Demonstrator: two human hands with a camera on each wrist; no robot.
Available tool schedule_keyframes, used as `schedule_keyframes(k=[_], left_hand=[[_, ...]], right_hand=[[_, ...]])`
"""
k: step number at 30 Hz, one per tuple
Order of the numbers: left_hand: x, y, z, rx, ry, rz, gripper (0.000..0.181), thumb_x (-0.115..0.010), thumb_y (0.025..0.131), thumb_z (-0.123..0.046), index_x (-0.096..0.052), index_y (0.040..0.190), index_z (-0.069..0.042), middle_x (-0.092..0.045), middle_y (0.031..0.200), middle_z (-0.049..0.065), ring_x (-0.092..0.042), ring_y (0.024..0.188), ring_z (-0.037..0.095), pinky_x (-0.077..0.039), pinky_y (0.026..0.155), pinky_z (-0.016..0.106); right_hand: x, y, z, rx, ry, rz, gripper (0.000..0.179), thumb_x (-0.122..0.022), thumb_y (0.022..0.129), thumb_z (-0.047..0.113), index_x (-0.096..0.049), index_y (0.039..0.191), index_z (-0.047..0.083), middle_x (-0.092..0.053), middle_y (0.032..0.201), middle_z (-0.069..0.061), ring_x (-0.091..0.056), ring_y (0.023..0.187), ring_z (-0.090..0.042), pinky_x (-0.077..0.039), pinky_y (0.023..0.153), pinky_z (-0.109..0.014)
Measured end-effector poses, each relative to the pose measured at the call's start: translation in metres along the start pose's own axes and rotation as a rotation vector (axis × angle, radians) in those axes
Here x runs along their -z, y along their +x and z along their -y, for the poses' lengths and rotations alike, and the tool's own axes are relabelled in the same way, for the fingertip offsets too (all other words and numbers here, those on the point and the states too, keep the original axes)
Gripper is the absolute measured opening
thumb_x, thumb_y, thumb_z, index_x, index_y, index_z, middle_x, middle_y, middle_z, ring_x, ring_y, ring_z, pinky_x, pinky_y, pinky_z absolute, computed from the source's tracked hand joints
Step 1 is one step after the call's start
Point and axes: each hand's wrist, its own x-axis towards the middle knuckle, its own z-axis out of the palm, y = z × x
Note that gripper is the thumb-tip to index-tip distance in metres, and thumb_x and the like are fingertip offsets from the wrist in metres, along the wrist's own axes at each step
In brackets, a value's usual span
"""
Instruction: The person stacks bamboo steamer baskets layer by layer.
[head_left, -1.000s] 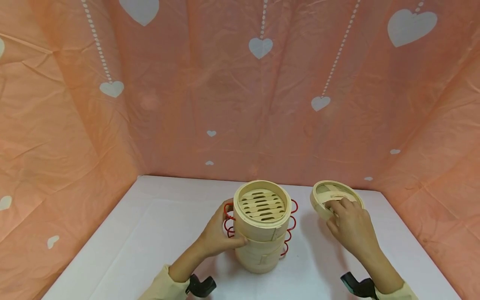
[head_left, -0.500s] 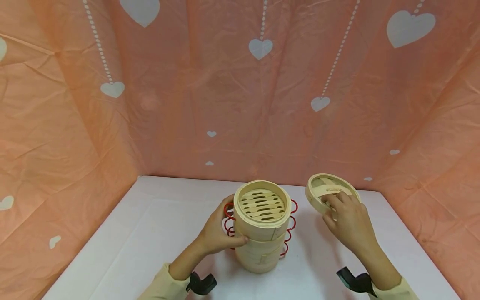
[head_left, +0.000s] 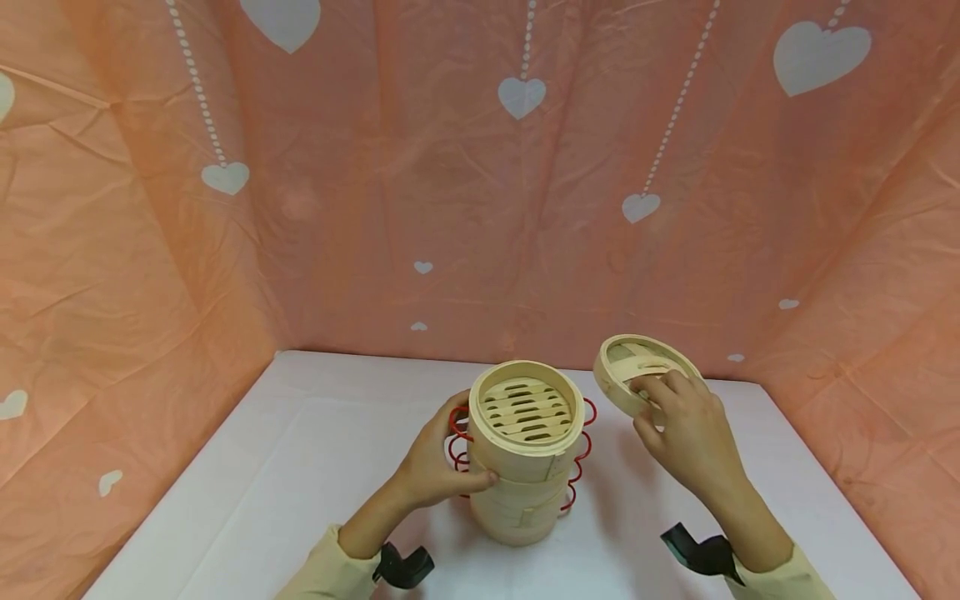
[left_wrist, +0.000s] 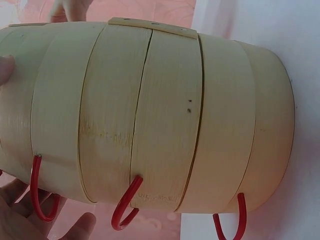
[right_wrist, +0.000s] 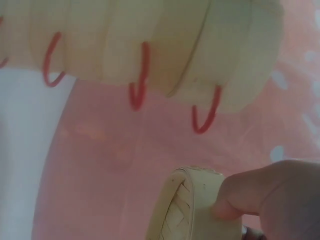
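Note:
A bamboo steamer (head_left: pixel 517 508) of stacked tiers stands upright on the white table in the head view, its slatted top tier uncovered. Red loop handles stick out on both sides. My left hand (head_left: pixel 429 468) grips its left side, thumb across the front and fingers behind. To the right, my right hand (head_left: pixel 693 437) pinches the round bamboo lid (head_left: pixel 617 385) by its middle, holding it tilted above the table. In the right wrist view the woven face of the lid (right_wrist: pixel 207 200) shows below the steamer. Close up, the left wrist view shows the steamer's banded wall (left_wrist: pixel 165 115).
The white table (head_left: pixel 300 433) meets an orange-pink curtain (head_left: pixel 337 208) with white hearts at its back and sides. A black strap or mount sits on each wrist, next to a pale yellow sleeve (head_left: pixel 330 567).
My right hand has moved left and slightly up, bringing the lid nearer to the steamer. The left hand and the steamer have stayed almost still.

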Motion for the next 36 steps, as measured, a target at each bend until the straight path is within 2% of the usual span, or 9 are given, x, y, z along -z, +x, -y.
schedule_keyframes(k=[15,23,36], left_hand=[[0.0,0.0,0.001,0.016,0.01,-0.002,0.09,-0.087,0.064,-0.024,-0.039,0.141,-0.022,-0.057,0.129,0.004,-0.059,0.111,0.021,-0.052,0.09,0.029],[-0.001,0.0,0.004,-0.018,0.012,-0.008,0.09,-0.087,0.064,-0.022,-0.04,0.141,-0.021,-0.057,0.128,0.005,-0.059,0.111,0.02,-0.052,0.091,0.031],[0.0,0.001,0.003,-0.007,-0.019,0.013,0.091,-0.086,0.064,-0.018,-0.038,0.141,-0.02,-0.056,0.128,0.008,-0.06,0.109,0.022,-0.053,0.089,0.029]], right_hand=[[0.011,0.021,0.024,0.061,0.098,-0.061,0.026,-0.063,0.069,0.004,-0.069,0.092,0.012,-0.056,0.077,-0.005,-0.052,0.074,-0.027,-0.038,0.063,-0.039],[0.022,0.027,0.044,0.121,0.153,-0.045,0.03,-0.069,0.066,0.002,-0.069,0.094,0.012,-0.058,0.082,-0.004,-0.053,0.075,-0.025,-0.039,0.067,-0.039],[0.031,0.028,0.068,0.184,0.197,-0.026,0.034,-0.071,0.064,0.002,-0.069,0.095,0.015,-0.057,0.085,0.001,-0.05,0.078,-0.019,-0.039,0.068,-0.036]])
